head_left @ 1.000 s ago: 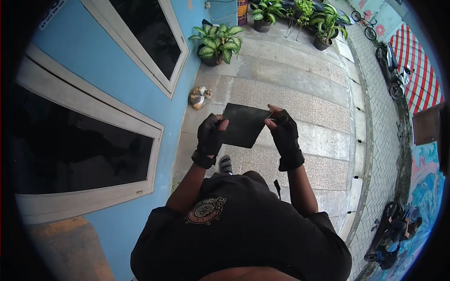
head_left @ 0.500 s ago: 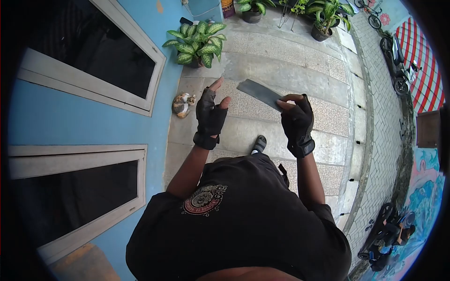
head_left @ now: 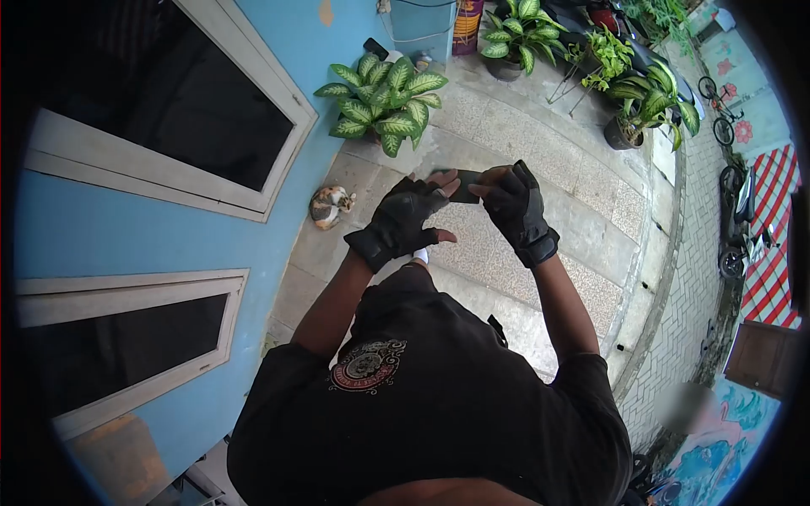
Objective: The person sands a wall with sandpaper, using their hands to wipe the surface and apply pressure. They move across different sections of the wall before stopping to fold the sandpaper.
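Observation:
A dark, flat rectangular piece is held up in front of my body, between my two hands. My right hand, in a black fingerless glove, pinches its right end. On the other side, my left hand, gloved the same way, has its fingertips at the left end of the piece, with the thumb stretched out below and apart from the fingers. The left end is partly hidden behind those fingers.
A curled-up calico cat lies by the blue wall. Potted plants stand ahead on the tiled walkway. Parked motorbikes line the brick lane at right.
My left hand has moved right and up to the left end of the dark piece, which now lies more level. The view has turned, and the plants ahead sit lower and further right.

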`<state>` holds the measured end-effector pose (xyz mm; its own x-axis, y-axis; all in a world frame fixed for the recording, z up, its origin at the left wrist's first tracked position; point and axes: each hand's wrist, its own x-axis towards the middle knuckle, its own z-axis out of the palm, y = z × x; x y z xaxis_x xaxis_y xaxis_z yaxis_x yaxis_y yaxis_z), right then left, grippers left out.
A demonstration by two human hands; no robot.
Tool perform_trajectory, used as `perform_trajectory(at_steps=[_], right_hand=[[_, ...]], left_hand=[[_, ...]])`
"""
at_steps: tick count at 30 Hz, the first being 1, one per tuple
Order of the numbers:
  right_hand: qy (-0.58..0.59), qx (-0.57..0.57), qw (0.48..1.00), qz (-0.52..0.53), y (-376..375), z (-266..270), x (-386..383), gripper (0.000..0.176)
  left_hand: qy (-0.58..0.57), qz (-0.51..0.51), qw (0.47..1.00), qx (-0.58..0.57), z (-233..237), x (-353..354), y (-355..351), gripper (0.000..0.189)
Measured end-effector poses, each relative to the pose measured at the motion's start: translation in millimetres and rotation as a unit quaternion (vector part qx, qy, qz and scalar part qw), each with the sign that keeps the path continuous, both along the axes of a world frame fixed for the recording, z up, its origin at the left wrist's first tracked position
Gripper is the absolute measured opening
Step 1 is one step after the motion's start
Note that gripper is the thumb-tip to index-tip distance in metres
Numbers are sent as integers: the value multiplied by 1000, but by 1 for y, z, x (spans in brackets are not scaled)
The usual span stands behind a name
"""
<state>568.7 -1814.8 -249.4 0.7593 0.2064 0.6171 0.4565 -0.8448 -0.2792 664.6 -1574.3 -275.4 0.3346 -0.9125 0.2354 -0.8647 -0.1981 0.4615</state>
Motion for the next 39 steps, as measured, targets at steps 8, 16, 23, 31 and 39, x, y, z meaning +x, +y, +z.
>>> perform_trajectory(at_steps=[8, 16, 23, 31, 39], right_hand=[[57, 7, 998, -10, -56, -11, 140, 32], [97, 76, 992, -8, -124, -18, 251, 26], [181, 214, 958, 66, -200, -37, 368, 27], [250, 212, 917, 227, -239, -33, 491, 23], [338, 139, 884, 291, -221, -50, 594, 22]], left_hand=[[40, 139, 969, -200, -21, 135, -45, 94], [82, 235, 953, -175, -35, 227, -84, 84], [162, 329, 900, -236, -53, 291, -154, 75], [200, 472, 819, -258, -53, 324, -225, 26], [183, 586, 750, -244, -50, 379, -227, 23]])
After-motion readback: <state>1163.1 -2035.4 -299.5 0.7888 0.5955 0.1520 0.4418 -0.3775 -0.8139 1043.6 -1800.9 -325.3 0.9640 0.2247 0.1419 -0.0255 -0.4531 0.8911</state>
